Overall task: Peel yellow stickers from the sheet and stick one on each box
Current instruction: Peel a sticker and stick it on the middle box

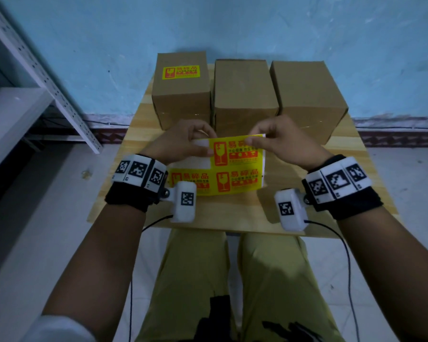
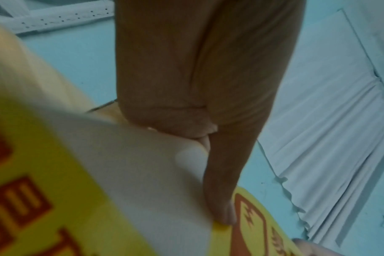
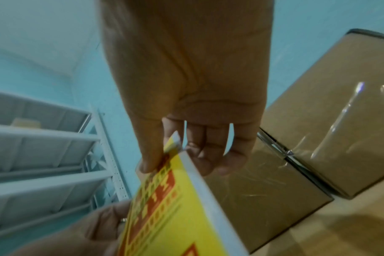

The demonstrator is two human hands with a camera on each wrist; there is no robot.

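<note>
Wooden table [image 1: 351,174]: bears three cardboard boxes in a row at its far edge.
Left box [image 1: 181,95]: one yellow sticker [image 1: 181,71] on top.
Middle box [image 1: 242,92], right box [image 1: 307,95]: tops bare.
Sticker sheet [image 1: 232,174]: held above the table's near half, one upper-left cell blank.
Left hand [image 1: 181,141]: pinches the sheet's upper-left part.
Right hand [image 1: 282,141]: pinches its upper-right corner.
</note>
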